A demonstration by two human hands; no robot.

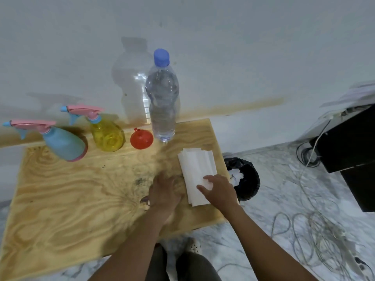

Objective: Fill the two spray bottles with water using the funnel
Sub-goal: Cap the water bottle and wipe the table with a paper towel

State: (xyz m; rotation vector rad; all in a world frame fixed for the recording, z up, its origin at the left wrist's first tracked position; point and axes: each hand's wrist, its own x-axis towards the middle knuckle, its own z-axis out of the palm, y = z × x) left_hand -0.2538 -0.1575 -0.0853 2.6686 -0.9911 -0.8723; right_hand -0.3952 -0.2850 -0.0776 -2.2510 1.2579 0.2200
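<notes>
Two spray bottles stand at the back left of the wooden table [60,199]: a blue one [63,142] and a yellow see-through one [106,134], both with pink trigger heads screwed on. A red funnel [141,139] sits mouth down beside the yellow bottle. A tall clear water bottle [163,102] with a blue cap stands upright right of the funnel. My left hand [165,191] lies flat on the table, palm down. My right hand [218,189] rests on a stack of white paper napkins [195,169], fingers pinching the top sheet.
A black bin [245,179] lined with a bag and holding crumpled white paper stands on the floor just past the table's right edge. Cables [316,230] loop over the marble floor at right. A dark cabinet [353,142] stands far right. The wall is close behind.
</notes>
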